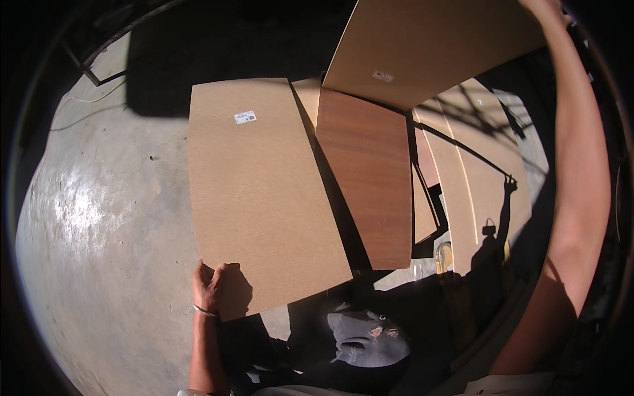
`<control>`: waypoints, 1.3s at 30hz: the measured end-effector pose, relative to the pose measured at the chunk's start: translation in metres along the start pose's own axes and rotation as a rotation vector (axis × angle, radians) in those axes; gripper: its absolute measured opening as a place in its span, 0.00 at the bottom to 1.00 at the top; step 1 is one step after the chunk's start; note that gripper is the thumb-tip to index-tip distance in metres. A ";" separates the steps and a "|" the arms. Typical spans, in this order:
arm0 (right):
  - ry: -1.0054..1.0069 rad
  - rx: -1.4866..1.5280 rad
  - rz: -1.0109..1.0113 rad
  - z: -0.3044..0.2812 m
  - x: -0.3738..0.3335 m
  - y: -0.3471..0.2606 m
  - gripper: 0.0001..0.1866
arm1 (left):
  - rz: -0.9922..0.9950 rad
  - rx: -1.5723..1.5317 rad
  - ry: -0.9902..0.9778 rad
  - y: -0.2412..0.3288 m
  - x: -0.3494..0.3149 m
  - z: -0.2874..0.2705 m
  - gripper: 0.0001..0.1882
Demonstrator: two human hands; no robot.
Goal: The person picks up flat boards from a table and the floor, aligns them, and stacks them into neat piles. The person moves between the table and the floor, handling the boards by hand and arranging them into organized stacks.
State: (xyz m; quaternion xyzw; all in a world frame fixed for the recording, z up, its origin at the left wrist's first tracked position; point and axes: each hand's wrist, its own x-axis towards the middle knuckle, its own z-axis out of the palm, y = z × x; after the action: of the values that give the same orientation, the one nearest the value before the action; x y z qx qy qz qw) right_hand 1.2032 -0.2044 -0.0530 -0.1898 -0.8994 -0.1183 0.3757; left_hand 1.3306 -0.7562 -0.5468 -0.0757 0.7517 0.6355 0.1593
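A pale brown fibreboard panel (271, 178) with a small white label lies in front of me, tilted slightly. My left hand (208, 284) is closed on its near left edge, thumb on the upper face and fingers curled around the side. Another fibreboard panel (429, 46), also labelled, stands raised at the upper right. High at its far right edge, my right hand (547, 8) grips it; the fingers are partly cut off by the picture's rim. Between these two lies a reddish-brown wood panel (370, 178), which neither hand touches.
More pale boards (489, 158) lie on the right, crossed by my shadow. A dark frame (432, 224) shows beneath the panels. Concrete floor (112, 231) stretches along the left, with a thin cable (89, 100) and a dark metal frame (99, 80) at the far left.
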 end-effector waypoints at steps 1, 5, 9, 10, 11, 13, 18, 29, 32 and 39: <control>0.003 -0.009 -0.002 0.000 0.000 0.001 0.16 | -0.001 0.009 0.000 0.001 0.000 0.000 0.18; 0.027 -0.076 -0.034 0.002 0.002 0.011 0.15 | 0.021 0.149 0.015 0.007 -0.002 0.000 0.18; 0.038 -0.078 -0.062 -0.008 -0.018 0.027 0.15 | -0.016 0.137 0.015 0.008 0.000 0.000 0.18; 0.007 0.033 -0.058 -0.014 -0.036 0.032 0.15 | -0.018 0.098 0.012 0.007 0.002 0.000 0.19; -0.039 0.167 0.032 -0.021 -0.054 0.035 0.15 | -0.065 0.150 -0.002 0.005 0.002 -0.001 0.18; 0.087 0.219 -0.165 -0.044 -0.125 0.044 0.15 | -0.043 0.040 -0.055 0.002 0.004 -0.002 0.18; 0.060 0.207 -0.130 -0.089 -0.328 0.044 0.06 | 0.046 -0.141 -0.101 -0.003 0.002 -0.006 0.20; -0.539 -0.002 -0.176 -0.100 -0.503 0.059 0.19 | -0.066 -0.391 -0.254 0.013 0.002 -0.013 0.19; -0.351 0.051 -0.227 -0.085 -0.507 0.066 0.17 | -0.071 -0.165 -0.158 0.022 0.004 -0.013 0.21; -0.489 0.114 -0.043 -0.069 -0.535 0.076 0.17 | -0.157 -0.292 -0.239 0.033 0.000 -0.009 0.15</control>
State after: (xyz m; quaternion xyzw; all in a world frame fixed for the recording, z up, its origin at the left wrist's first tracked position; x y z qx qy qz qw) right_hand 1.6245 -0.2955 -0.3858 -0.1723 -0.9725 -0.0259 0.1543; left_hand 1.3189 -0.7587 -0.5146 -0.0805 0.6191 0.7279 0.2837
